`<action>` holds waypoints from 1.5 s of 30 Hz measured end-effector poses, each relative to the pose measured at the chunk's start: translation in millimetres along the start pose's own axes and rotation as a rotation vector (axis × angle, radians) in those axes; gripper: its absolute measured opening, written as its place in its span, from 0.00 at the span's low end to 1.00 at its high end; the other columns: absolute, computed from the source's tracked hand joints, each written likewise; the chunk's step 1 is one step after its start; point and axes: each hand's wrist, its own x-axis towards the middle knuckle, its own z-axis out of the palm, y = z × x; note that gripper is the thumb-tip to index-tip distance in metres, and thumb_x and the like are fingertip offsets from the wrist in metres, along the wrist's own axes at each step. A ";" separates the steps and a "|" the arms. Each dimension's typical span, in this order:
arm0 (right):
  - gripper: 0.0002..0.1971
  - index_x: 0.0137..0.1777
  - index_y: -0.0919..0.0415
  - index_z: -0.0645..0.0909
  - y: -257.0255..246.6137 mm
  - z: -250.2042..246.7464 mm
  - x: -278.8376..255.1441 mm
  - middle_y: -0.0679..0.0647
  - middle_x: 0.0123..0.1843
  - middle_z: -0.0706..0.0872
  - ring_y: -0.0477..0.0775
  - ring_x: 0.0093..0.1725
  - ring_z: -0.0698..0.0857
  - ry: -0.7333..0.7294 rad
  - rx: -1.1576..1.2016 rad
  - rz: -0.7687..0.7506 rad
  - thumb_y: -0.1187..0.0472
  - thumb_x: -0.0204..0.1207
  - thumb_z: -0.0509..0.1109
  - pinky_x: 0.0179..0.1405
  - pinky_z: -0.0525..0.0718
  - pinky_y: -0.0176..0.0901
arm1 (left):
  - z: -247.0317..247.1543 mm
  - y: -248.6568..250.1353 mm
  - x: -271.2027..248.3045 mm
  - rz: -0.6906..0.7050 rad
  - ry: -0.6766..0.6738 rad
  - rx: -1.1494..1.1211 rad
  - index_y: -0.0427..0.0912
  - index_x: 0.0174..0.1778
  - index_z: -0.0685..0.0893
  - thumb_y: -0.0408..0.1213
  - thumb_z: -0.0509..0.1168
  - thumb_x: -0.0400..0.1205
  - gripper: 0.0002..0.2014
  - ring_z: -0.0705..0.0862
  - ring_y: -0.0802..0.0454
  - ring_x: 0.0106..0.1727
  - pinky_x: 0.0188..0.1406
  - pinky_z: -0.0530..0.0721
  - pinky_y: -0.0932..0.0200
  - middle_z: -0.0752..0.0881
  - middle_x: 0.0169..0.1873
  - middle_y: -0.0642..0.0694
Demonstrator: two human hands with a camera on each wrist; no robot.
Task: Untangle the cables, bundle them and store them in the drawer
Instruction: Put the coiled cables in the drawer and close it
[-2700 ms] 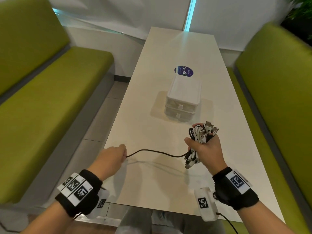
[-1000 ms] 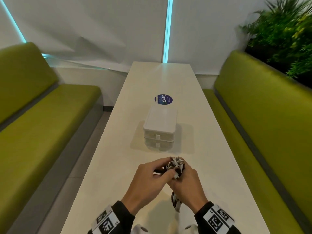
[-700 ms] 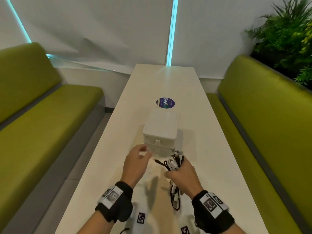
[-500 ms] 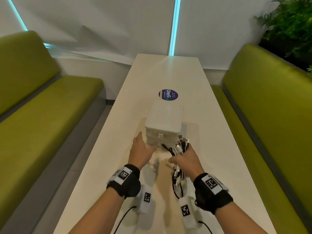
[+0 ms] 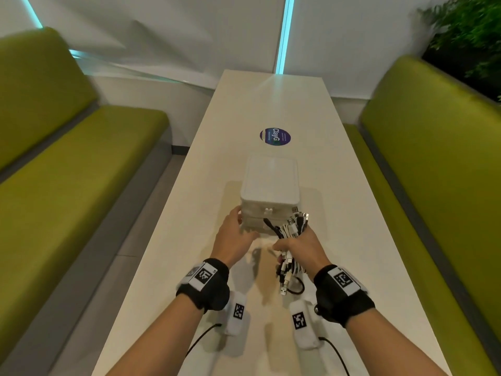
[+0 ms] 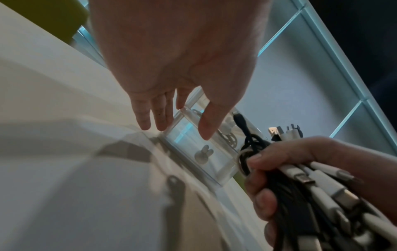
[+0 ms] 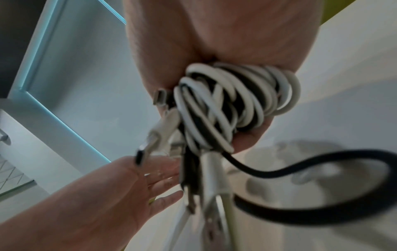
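A small white drawer box with two stacked drawers stands mid-table; its clear drawer front with a rabbit-shaped knob shows in the left wrist view. My right hand grips a bundle of white and black cables just right of the drawer fronts, plug ends sticking out above and below the fist. My left hand is open with straight fingers at the box's lower left corner, by the bottom drawer; whether it touches I cannot tell. Both drawers look closed.
The long white table runs away from me, with a round purple sticker beyond the box. Green benches flank both sides. A plant stands at the far right. The floor gap lies left of the table.
Both hands parted from the bundle and moved forward to the drawer box. The left hand let go of the cables and reached the box's left front; the right hand carried the bundle along.
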 end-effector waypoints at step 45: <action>0.24 0.60 0.48 0.63 -13.1 41.8 -137.9 0.50 0.45 0.86 0.54 0.37 0.87 0.013 -0.444 -0.276 0.64 0.70 0.70 0.32 0.86 0.51 | -21.5 -44.1 -147.3 -0.067 -0.230 0.501 0.55 0.85 0.55 0.48 0.68 0.78 0.41 0.79 0.57 0.38 0.39 0.72 0.62 0.81 0.31 0.59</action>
